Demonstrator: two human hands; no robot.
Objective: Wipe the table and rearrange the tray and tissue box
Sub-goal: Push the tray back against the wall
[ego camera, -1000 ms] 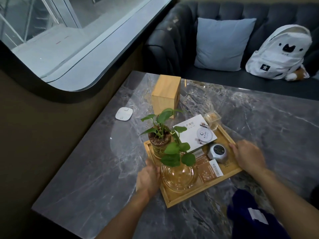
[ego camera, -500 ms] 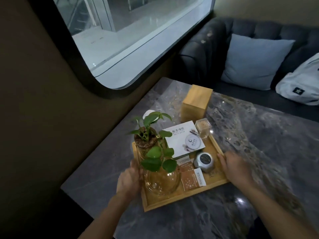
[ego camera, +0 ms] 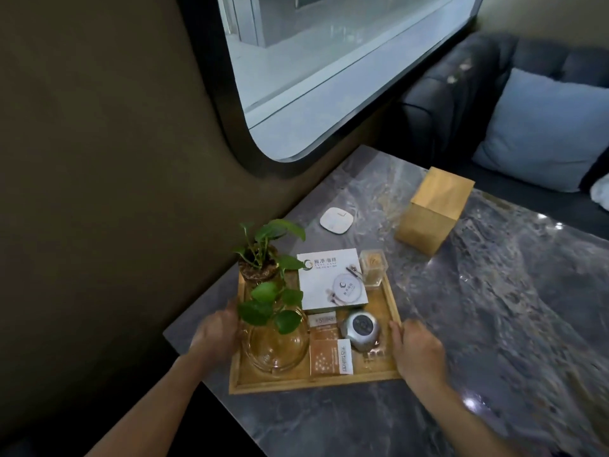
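A wooden tray (ego camera: 316,380) sits at the left edge of the grey marble table (ego camera: 494,324), close to the wall. It carries a potted plant (ego camera: 260,258), a glass vase (ego camera: 276,347), a white booklet (ego camera: 329,278), a silver round device (ego camera: 361,328), paper sachets and a small clear holder (ego camera: 372,267). My left hand (ego camera: 217,334) grips the tray's left rim and my right hand (ego camera: 417,351) grips its right rim. The wooden tissue box (ego camera: 431,209) stands apart, farther back on the table.
A white square coaster (ego camera: 336,220) lies between the tray and the wall. A dark sofa (ego camera: 461,94) with a blue cushion (ego camera: 543,127) runs behind the table. A window (ego camera: 313,61) and brown wall (ego camera: 99,159) border the left side.
The tray has slid left toward the wall with both hands on its rims and has turned squarer to me. The view has swung left; the blue cloth is out of sight.
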